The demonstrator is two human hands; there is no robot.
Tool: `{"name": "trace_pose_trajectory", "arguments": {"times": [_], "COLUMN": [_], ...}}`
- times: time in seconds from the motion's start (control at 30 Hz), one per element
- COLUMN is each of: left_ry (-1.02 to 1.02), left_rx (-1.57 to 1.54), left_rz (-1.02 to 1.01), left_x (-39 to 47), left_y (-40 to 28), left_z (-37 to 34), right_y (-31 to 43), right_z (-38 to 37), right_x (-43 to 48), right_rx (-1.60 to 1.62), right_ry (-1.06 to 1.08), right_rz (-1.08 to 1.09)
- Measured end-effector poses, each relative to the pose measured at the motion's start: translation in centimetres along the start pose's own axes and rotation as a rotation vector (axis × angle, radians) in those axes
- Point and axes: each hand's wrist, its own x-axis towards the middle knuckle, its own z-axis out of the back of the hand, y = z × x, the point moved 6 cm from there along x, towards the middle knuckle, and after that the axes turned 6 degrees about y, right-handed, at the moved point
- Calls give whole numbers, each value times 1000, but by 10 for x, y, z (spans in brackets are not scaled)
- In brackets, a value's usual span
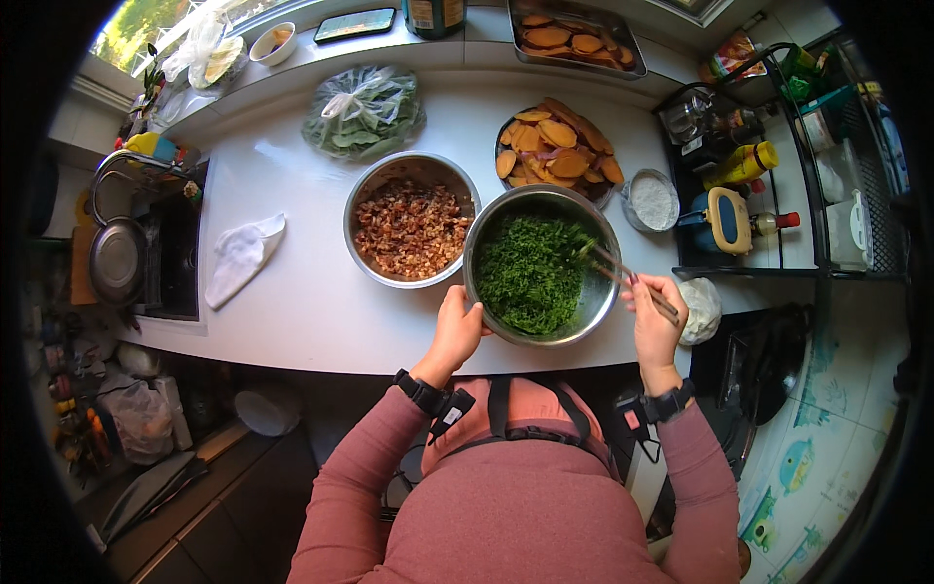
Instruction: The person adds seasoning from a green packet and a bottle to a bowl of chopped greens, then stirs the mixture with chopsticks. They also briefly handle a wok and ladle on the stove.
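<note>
My left hand grips the rim of a steel bowl on its near left side. Finely chopped greens fill much of this bowl. In my right hand is a pair of wooden chopsticks, their tips in the greens at the bowl's right side. Left of it stands a second steel bowl with a chopped reddish-brown mixture. Behind the greens, sliced orange sweet potatoes are heaped in a round container. A small bowl of white powder sits to the right.
A tied plastic bag of leafy greens lies at the back. A white cloth rests near the sink. On the ledge are a phone and a tray of sweet potato slices. A black rack with bottles stands right.
</note>
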Motion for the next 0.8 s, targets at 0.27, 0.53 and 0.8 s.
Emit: {"name": "trace_pose_trajectory", "arguments": {"times": [0.27, 0.53, 0.8], "left_ry": [27, 56, -64], "left_rx": [-62, 88, 68], "left_rz": [17, -13, -47], "left_x": [10, 17, 10], "left_y": [-16, -18, -8], "left_z": [4, 6, 3], "right_y": [-1, 57, 29], "right_z": [-56, -68, -51], "right_x": [0, -38, -10], "right_rx": [-169, -311, -313], "right_ry": [399, 697, 391], "right_rz": [244, 802, 414]}}
